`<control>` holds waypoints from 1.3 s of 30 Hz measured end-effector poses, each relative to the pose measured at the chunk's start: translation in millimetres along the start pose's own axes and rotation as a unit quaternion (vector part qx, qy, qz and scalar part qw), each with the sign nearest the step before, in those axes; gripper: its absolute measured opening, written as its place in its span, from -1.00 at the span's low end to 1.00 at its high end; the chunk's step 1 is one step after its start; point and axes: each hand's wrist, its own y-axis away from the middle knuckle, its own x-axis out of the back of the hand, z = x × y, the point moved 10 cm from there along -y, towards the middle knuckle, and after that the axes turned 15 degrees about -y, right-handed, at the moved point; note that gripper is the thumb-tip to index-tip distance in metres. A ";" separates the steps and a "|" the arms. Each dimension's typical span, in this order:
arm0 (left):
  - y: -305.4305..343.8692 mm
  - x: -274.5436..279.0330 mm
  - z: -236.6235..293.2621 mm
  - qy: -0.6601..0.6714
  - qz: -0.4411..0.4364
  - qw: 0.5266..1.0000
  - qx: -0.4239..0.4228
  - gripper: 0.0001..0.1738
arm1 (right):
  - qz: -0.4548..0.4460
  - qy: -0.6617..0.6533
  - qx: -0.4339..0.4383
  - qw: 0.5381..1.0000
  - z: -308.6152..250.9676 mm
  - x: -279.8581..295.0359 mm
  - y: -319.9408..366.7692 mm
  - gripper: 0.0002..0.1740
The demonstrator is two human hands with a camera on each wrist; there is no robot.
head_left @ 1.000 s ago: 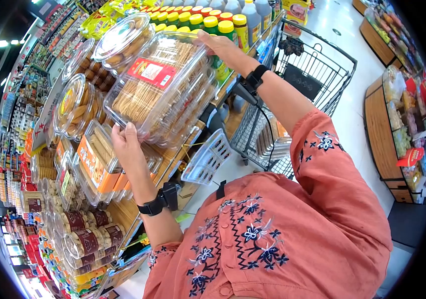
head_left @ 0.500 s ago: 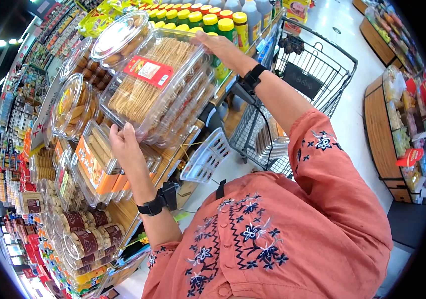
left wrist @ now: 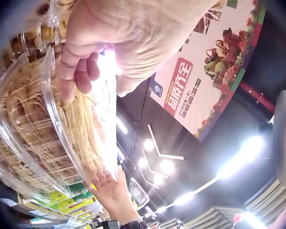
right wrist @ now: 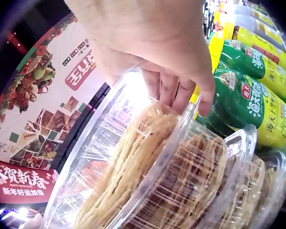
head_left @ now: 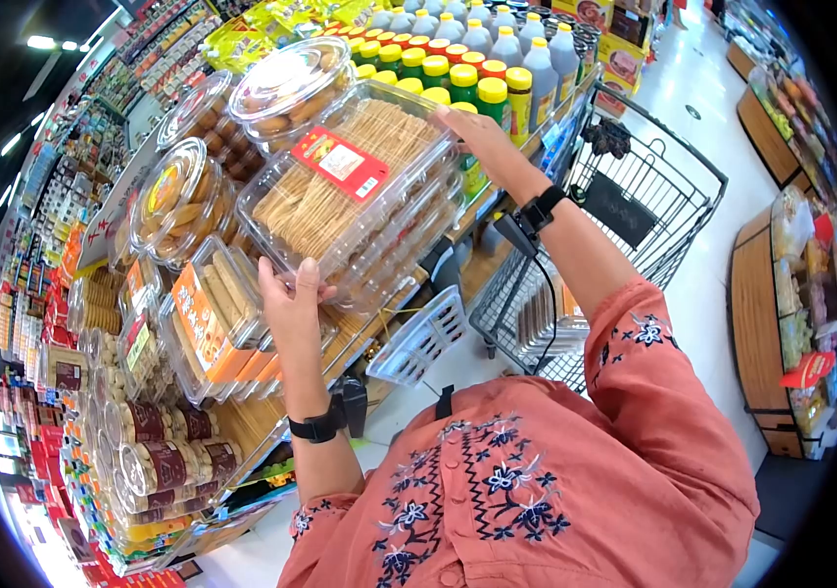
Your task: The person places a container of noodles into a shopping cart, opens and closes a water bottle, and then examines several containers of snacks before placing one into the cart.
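Note:
A clear plastic box of thin tan biscuits [head_left: 306, 214], with a red and white label [head_left: 342, 164] on its lid, tops a stack of similar boxes [head_left: 413, 250]. My left hand [head_left: 293, 306] grips its near left corner, thumb on the lid side and fingers bent at the wall. At the opposite end, my right hand [head_left: 487, 142] holds the rim, its fingertips bent over the edge in the right wrist view. Both hands show along the biscuit box [left wrist: 76, 124] in the left wrist view.
Round tubs of pastries [head_left: 291, 93] stand behind the stack, and orange-labelled boxes [head_left: 208, 323] sit to its left. Yellow-capped bottles [head_left: 438, 71] line the far side. A shopping cart [head_left: 673, 186] with clear packs inside stands right of the display, near a white plastic basket [head_left: 418, 338].
The head view has shifted, so the display, box and both hands now appear further right and lower. Both hands keep their places on the biscuit box.

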 end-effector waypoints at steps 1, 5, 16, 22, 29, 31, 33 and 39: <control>-0.2 0.0 0.9 0.000 -0.004 1.000 0.001 0.04 | 0.002 0.003 0.003 1.000 0.1 -0.4 -0.4 -0.36; -1.1 0.0 2.7 0.008 -0.013 1.000 -0.004 0.02 | 0.009 0.017 0.013 1.000 -1.3 -2.0 1.1 -0.35; 0.0 2.1 0.0 -0.013 -0.015 1.000 0.008 -0.12 | -0.003 0.004 0.040 0.999 9.5 10.8 -7.0 -0.35; 24.1 7.2 -16.6 -0.040 -0.009 0.999 0.025 -0.08 | 0.003 -0.002 0.073 0.997 3.6 17.1 10.4 -0.39; 35.7 -2.5 -20.1 -0.035 -0.007 0.999 0.008 -0.26 | -0.026 -0.003 0.061 0.998 5.1 14.2 20.4 -0.36; 32.6 2.5 -28.2 -0.077 0.015 0.997 -0.019 -0.29 | -0.023 -0.014 0.068 0.997 3.7 14.1 18.4 -0.37; 25.1 8.8 -41.5 -0.164 0.050 0.982 -0.076 -0.33 | 0.010 -0.049 0.055 0.997 9.6 25.9 10.0 -0.39; 48.6 -24.9 -102.5 -0.079 -0.003 0.997 0.010 -0.41 | 0.119 -0.013 0.003 0.993 63.2 70.4 29.1 -0.48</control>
